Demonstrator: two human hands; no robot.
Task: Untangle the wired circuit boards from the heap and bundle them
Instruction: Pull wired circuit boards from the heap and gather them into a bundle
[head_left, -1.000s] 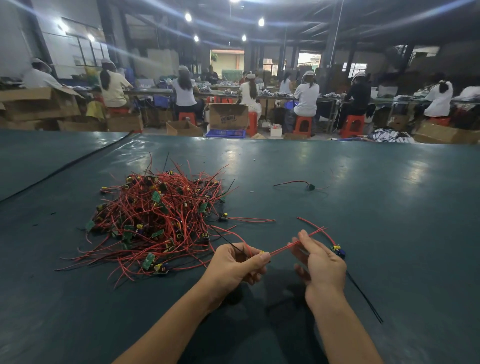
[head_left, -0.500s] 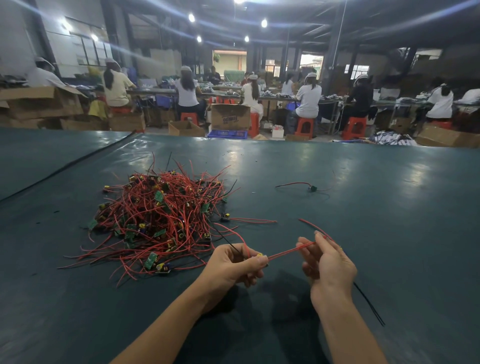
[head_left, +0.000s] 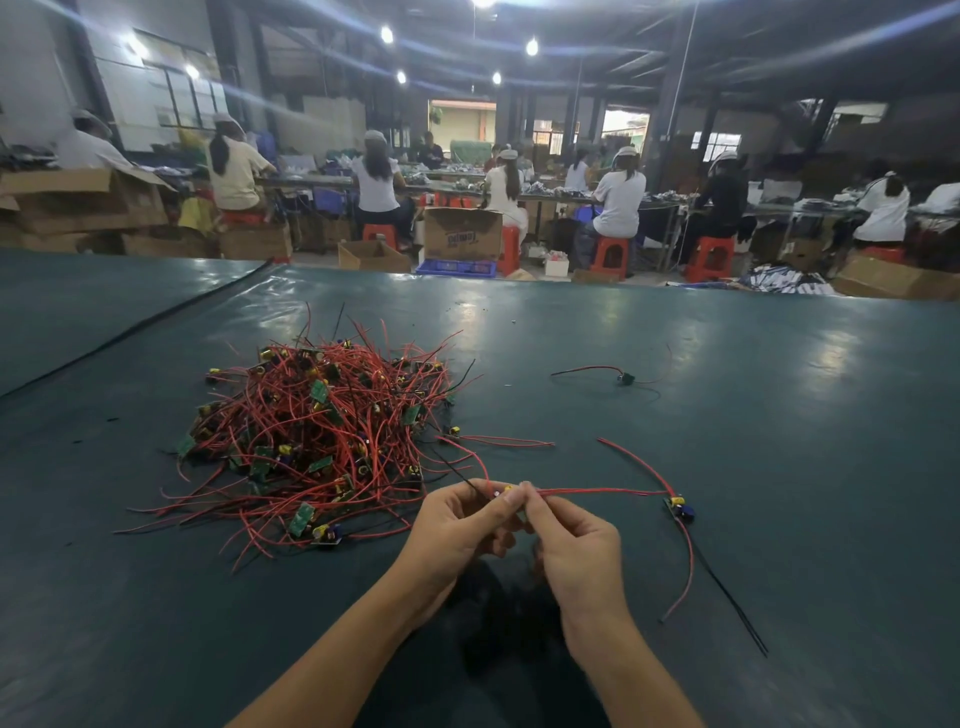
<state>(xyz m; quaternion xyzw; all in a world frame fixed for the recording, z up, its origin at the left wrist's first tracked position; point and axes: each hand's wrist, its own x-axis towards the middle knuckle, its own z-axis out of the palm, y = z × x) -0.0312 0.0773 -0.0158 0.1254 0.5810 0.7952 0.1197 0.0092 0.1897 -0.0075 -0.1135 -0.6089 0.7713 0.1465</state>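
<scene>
A heap of small green circuit boards with tangled red and black wires lies on the dark green table at left centre. My left hand pinches a small board with a yellow part at its fingertips, just right of the heap. My right hand sits close beside it and pinches the red wire that runs right to another board lying on the table. From that board a red and a black wire trail toward the near right.
A single wired board lies apart at the far middle of the table. A black seam line crosses the far left. Beyond the far edge, several people sit at benches among cardboard boxes and red stools.
My right hand slid left along the red wire until it met my left hand. The board at the wire's right end now lies uncovered on the table.
</scene>
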